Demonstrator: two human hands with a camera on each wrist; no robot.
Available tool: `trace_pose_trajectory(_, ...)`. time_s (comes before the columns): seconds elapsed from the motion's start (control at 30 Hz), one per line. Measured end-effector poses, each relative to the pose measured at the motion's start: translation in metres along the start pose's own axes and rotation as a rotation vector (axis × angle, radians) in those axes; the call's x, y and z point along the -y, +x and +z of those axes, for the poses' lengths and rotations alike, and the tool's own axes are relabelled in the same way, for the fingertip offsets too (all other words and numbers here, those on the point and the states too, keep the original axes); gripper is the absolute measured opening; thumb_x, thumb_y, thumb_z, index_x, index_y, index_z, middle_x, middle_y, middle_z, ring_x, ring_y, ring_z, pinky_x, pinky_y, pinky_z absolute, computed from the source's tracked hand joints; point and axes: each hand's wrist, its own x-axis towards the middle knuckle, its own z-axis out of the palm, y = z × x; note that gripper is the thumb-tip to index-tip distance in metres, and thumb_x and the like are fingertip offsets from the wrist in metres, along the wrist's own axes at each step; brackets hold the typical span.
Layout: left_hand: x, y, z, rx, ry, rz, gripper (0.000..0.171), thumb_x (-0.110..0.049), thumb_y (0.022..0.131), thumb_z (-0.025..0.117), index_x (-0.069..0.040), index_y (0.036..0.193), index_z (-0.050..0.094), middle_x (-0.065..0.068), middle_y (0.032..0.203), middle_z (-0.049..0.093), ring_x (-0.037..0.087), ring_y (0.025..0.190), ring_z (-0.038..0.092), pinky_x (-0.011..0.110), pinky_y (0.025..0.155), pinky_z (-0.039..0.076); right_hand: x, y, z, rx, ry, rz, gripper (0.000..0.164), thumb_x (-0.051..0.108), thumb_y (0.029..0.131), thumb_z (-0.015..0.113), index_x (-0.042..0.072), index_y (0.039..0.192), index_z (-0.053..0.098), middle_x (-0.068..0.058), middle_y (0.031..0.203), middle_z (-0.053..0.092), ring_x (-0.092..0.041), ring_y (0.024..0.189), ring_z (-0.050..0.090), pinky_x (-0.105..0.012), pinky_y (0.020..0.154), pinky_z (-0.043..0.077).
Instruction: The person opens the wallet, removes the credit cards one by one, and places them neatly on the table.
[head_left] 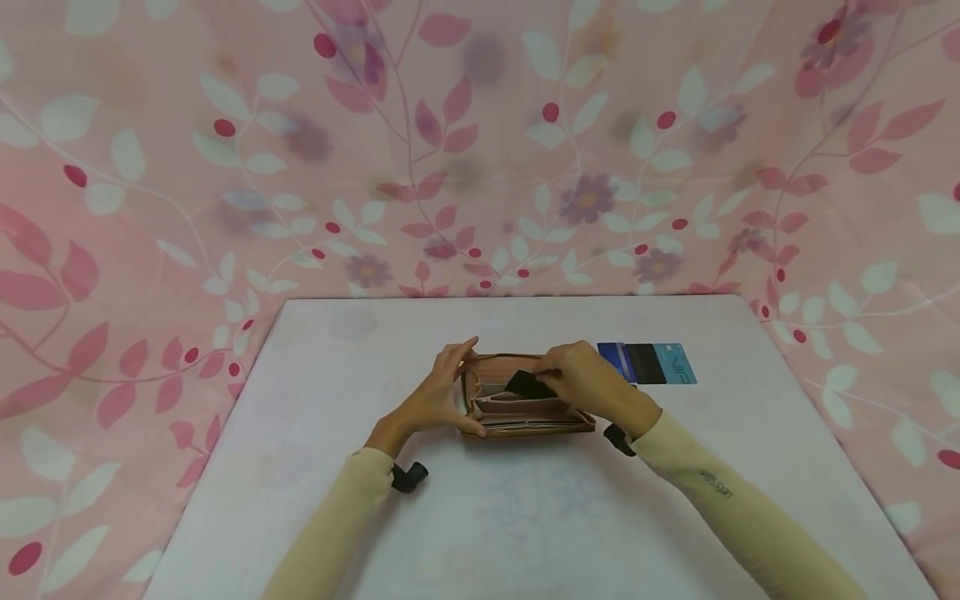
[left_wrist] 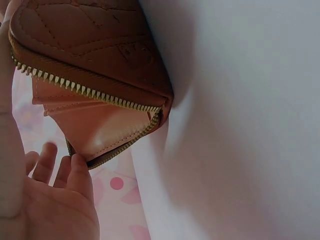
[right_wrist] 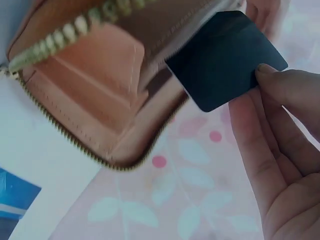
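Note:
A brown zip-around wallet (head_left: 536,430) lies unzipped on the white table, its pink-tan pockets spread upward. My left hand (head_left: 433,398) grips its left end, thumb along the near edge and fingers at the far edge. The left wrist view shows those fingertips against the zipper rim, with the gold zipper teeth (left_wrist: 75,87) parted. Between thumb and fingers my right hand (head_left: 588,379) pinches a black card (right_wrist: 225,62). One end of that card (head_left: 527,385) dips into the wallet's opening, over the inner dividers; its lower edge is hidden there.
Right of the wallet, a blue card (head_left: 613,358), a black card (head_left: 644,363) and a light blue card (head_left: 676,363) marked VIP lie side by side. Dark wrist straps (head_left: 410,477) show at both sleeves. A pink floral cloth (head_left: 480,167) hangs behind the white table (head_left: 322,358).

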Motion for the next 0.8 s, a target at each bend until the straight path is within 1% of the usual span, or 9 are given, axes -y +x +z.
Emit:
trace_pose_trajectory(0.1,0.001,0.001,0.000,0.000,-0.002,-0.002,0.139,-0.047,0.051,0.094,-0.026,0.157,0.006,0.007,0.137,0.030,0.016,0.130,0.031,0.030,0.111,0.029,-0.005,-0.004,-0.009,-0.025,0.042,0.039,0.016,0.001,0.083,0.076,0.004,0.098,0.077,-0.006,0.091,0.073,-0.010,0.071,0.067,-0.022,0.061,0.053)
trace_pose_trajectory(0.17,0.002,0.001,0.000,-0.004,-0.005,0.005,0.140,-0.046,0.051,0.095,-0.025,0.157,0.006,0.007,0.136,0.030,0.017,0.130,0.031,0.031,0.111,0.029,-0.008,-0.008,-0.016,-0.042,0.057,0.074,0.015,0.002,0.084,0.076,0.005,0.098,0.077,-0.006,0.092,0.073,-0.010,0.072,0.067,-0.024,0.062,0.054)
trace_pose_trajectory(0.23,0.002,0.000,0.000,-0.010,-0.013,0.004,0.140,-0.046,0.050,0.095,-0.025,0.157,0.006,0.007,0.136,0.030,0.018,0.130,0.032,0.031,0.111,0.029,-0.012,-0.013,-0.024,-0.067,0.067,0.128,0.014,0.005,0.084,0.076,0.006,0.099,0.077,-0.005,0.092,0.073,-0.010,0.073,0.066,-0.027,0.064,0.055)
trace_pose_trajectory(0.3,0.002,0.000,0.001,-0.015,-0.019,0.018,0.141,-0.045,0.050,0.095,-0.024,0.157,0.006,0.009,0.135,0.030,0.021,0.129,0.032,0.034,0.111,0.030,-0.018,-0.019,-0.030,-0.106,0.072,0.182,0.014,0.006,0.084,0.077,0.007,0.098,0.078,-0.004,0.091,0.074,-0.013,0.076,0.068,-0.031,0.067,0.056)
trace_pose_trajectory(0.4,0.003,-0.001,0.002,-0.018,0.000,0.014,0.141,-0.048,0.051,0.094,-0.025,0.157,0.006,0.009,0.133,0.030,0.021,0.125,0.032,0.033,0.110,0.031,-0.029,-0.028,-0.036,-0.171,0.077,0.246,0.012,0.006,0.083,0.078,0.006,0.095,0.078,-0.006,0.089,0.074,-0.016,0.074,0.069,-0.035,0.065,0.057)
trace_pose_trajectory(0.5,0.003,-0.001,0.002,-0.024,0.029,0.028,0.141,-0.050,0.051,0.094,-0.024,0.157,0.006,0.008,0.131,0.032,0.022,0.123,0.032,0.036,0.110,0.032,-0.039,-0.039,-0.041,-0.200,0.071,0.314,0.010,0.008,0.083,0.078,0.006,0.093,0.079,-0.006,0.087,0.074,-0.019,0.072,0.070,-0.037,0.063,0.056)
trace_pose_trajectory(0.63,0.004,0.000,0.001,-0.026,0.048,0.050,0.142,-0.052,0.050,0.093,-0.024,0.157,0.005,0.006,0.130,0.036,0.022,0.122,0.031,0.038,0.109,0.034,-0.052,-0.055,-0.047,-0.185,0.066,0.412,0.012,0.012,0.085,0.077,0.008,0.095,0.079,-0.005,0.088,0.074,-0.018,0.074,0.070,-0.035,0.063,0.056)
trace_pose_trajectory(0.73,0.005,0.001,0.000,-0.011,0.043,0.069,0.141,-0.052,0.051,0.093,-0.023,0.157,0.005,0.005,0.134,0.037,0.023,0.124,0.030,0.040,0.109,0.033,-0.064,-0.067,-0.051,-0.158,0.080,0.493,0.015,0.015,0.086,0.077,0.006,0.098,0.078,-0.006,0.088,0.074,-0.019,0.075,0.070,-0.032,0.063,0.055)
trace_pose_trajectory(0.8,0.005,0.003,0.000,-0.002,0.041,0.075,0.141,-0.052,0.051,0.093,-0.022,0.157,0.005,0.005,0.136,0.037,0.023,0.125,0.030,0.040,0.109,0.034,-0.072,-0.077,-0.054,-0.132,0.093,0.550,0.018,0.016,0.086,0.077,0.004,0.100,0.077,-0.008,0.088,0.074,-0.020,0.075,0.071,-0.033,0.062,0.055)
